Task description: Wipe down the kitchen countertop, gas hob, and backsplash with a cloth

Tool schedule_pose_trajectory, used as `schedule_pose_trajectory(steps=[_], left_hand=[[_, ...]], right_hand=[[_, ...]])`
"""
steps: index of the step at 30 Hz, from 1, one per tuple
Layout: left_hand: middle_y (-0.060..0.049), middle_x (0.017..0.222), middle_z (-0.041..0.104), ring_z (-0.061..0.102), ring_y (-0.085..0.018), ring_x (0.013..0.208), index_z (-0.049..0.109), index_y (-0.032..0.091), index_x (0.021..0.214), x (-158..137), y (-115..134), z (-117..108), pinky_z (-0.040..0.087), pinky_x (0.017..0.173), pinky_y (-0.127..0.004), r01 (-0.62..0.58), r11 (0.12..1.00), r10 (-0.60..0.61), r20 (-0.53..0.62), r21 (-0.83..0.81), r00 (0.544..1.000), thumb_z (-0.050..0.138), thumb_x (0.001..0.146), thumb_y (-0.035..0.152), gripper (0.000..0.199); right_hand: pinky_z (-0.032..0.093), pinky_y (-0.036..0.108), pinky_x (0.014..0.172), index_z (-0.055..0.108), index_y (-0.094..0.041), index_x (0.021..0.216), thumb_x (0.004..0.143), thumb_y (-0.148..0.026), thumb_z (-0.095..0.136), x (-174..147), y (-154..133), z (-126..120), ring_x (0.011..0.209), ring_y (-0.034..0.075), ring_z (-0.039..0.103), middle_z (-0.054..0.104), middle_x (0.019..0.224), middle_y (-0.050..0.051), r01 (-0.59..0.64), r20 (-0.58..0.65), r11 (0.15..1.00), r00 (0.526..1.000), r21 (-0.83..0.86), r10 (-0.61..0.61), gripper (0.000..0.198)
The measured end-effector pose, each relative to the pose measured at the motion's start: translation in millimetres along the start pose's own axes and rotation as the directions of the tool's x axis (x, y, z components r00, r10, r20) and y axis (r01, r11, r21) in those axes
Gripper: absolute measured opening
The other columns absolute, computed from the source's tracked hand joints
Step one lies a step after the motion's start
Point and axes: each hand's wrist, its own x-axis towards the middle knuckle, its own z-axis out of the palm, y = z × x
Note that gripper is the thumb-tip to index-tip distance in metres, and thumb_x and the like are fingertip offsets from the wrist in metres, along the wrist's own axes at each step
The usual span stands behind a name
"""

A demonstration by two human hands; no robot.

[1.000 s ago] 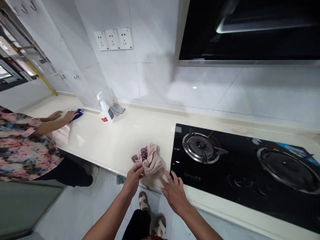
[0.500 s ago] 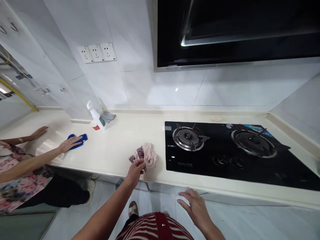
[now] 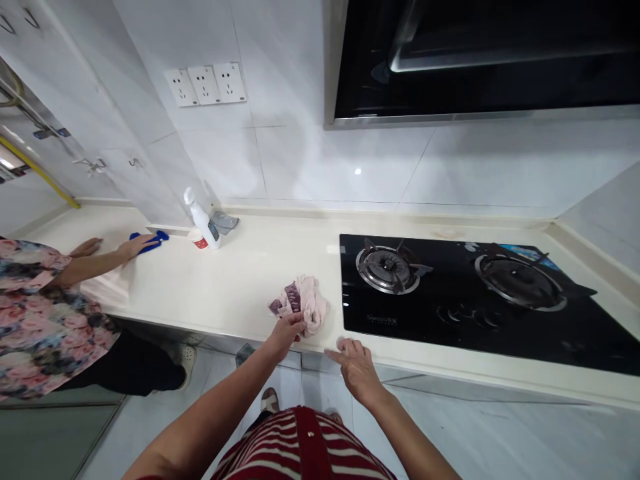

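Observation:
A crumpled pale pink cloth with a purple printed patch lies on the cream countertop, just left of the black gas stove. My left hand has its fingers closed on the cloth's near edge. At the counter's front edge, my right hand holds nothing that I can see. Its index finger stretches toward the cloth, apart from it, and the other fingers are loosely bent.
On the left, another person in a flowered top presses a blue cloth on the counter. Against the wall stand a white spray bottle, a red-and-white cup and a grey cloth. A black range hood hangs above the stove.
My right hand has come up and left, closer to the pink cloth. My left hand still grips the cloth. The other person's blue cloth has shifted toward the wall, and my view has tilted slightly.

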Motion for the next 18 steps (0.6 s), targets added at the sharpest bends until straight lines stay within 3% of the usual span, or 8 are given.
schedule_pose_trajectory(steps=[2,4,8,12,15,18], left_hand=[[0.002,0.069,0.061,0.048,-0.008,0.059,0.069,0.017,0.081,-2,-1,0,0.028,0.056,-0.022,0.004,1.000,-0.004,-0.004,-0.004,1.000,0.070,0.060,0.034,0.027],[0.002,0.069,0.061,0.048,-0.009,0.060,0.069,0.017,0.081,-5,-1,-1,0.029,0.057,-0.022,0.006,1.000,-0.006,-0.008,-0.008,1.000,0.070,0.061,0.034,0.027],[0.002,0.066,0.060,0.048,-0.009,0.060,0.065,0.017,0.075,-11,0,-1,0.030,0.058,-0.022,-0.004,1.000,0.004,-0.013,-0.009,1.000,0.070,0.062,0.035,0.022],[0.003,0.065,0.059,0.048,-0.009,0.060,0.064,0.017,0.074,-12,0,1,0.030,0.058,-0.023,-0.027,1.000,0.027,-0.007,-0.002,1.000,0.070,0.062,0.037,0.024],[0.003,0.066,0.059,0.049,-0.010,0.060,0.065,0.018,0.078,-12,-1,3,0.032,0.058,-0.024,-0.054,0.998,0.055,-0.022,0.012,0.998,0.070,0.061,0.038,0.027],[0.002,0.068,0.061,0.049,-0.011,0.062,0.066,0.018,0.083,-13,-3,4,0.033,0.059,-0.024,-0.082,0.996,0.084,-0.047,0.036,0.995,0.070,0.062,0.038,0.030]], right_hand=[[0.037,0.038,0.092,0.077,-0.031,0.091,0.087,-0.007,0.044,-11,3,4,0.110,0.024,0.048,0.060,0.116,0.005,0.019,-0.009,0.994,1.000,0.105,-0.018,0.041],[0.039,0.039,0.095,0.074,-0.026,0.085,0.085,-0.006,0.043,-17,3,6,0.111,0.023,0.049,0.060,0.112,0.006,0.009,-0.064,0.982,0.998,0.188,0.003,0.038],[0.045,0.037,0.090,0.070,-0.025,0.099,0.089,-0.015,0.044,-6,-11,-4,0.101,0.022,0.055,0.062,0.104,0.006,0.042,-0.176,0.918,0.984,0.395,0.030,0.030],[0.050,0.034,0.089,0.068,-0.024,0.110,0.093,-0.025,0.041,25,-37,-23,0.099,0.020,0.062,0.064,0.105,0.006,0.109,-0.232,0.755,0.971,0.647,0.058,0.031],[0.052,0.033,0.086,0.066,-0.023,0.114,0.091,-0.031,0.046,48,-49,-29,0.097,0.020,0.064,0.066,0.107,0.007,0.062,-0.229,0.680,0.961,0.731,0.158,0.032],[0.053,0.034,0.084,0.067,-0.021,0.109,0.086,-0.034,0.051,63,-51,-27,0.092,0.020,0.065,0.068,0.102,0.007,0.030,-0.212,0.665,0.957,0.746,0.196,0.031]])
